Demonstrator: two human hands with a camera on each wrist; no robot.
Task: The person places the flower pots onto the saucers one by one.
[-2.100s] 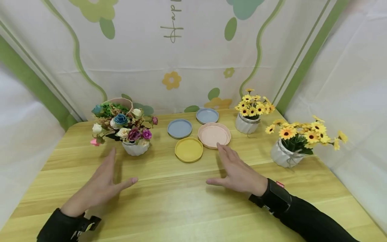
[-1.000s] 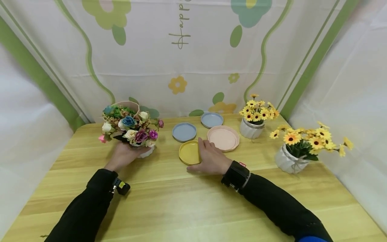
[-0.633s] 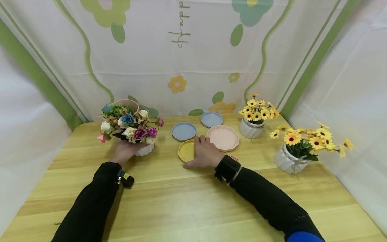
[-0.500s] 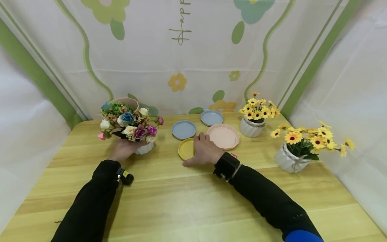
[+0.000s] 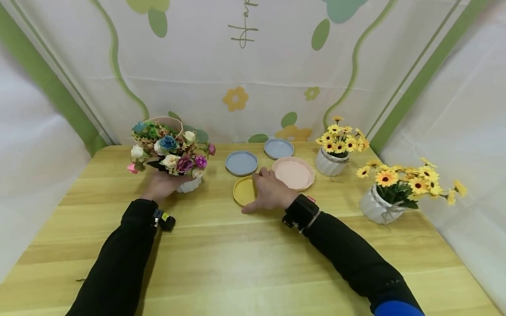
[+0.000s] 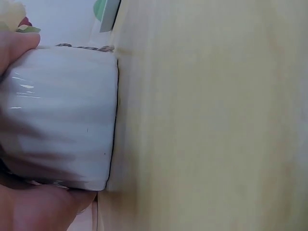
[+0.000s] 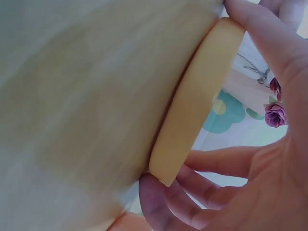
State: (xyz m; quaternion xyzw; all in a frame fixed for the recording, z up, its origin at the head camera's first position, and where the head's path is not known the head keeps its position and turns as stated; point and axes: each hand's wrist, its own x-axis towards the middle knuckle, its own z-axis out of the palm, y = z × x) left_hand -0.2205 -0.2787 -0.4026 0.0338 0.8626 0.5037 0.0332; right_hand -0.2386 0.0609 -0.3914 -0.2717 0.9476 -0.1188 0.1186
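Note:
My left hand (image 5: 160, 186) grips a white flowerpot (image 5: 190, 186) of mixed artificial roses (image 5: 174, 158) at the left of the table. In the left wrist view, thumb and fingers wrap the sides of that pot (image 6: 57, 115), which stands on the tabletop. My right hand (image 5: 273, 192) has its thumb and fingers round the rim of a round yellow saucer (image 5: 241, 193) near the middle. Seen from the right wrist, the saucer (image 7: 197, 101) lies flat on the wood between thumb and fingers. In the head view the hand covers the saucer's right side.
Behind the saucer lie two blue saucers (image 5: 241, 163) and a pink one (image 5: 294, 173), close to my right fingers. Two white pots of yellow daisies (image 5: 331, 162) stand at the right. A pink-rimmed container (image 5: 170, 123) with greenery sits behind the roses. A printed cloth (image 5: 189, 57) hangs at the back.
Both hands were spread over the table at first. The left has moved forward onto the rose pot, the right leftward onto the yellow saucer. Lately both grips stay put while the view tilts slightly.

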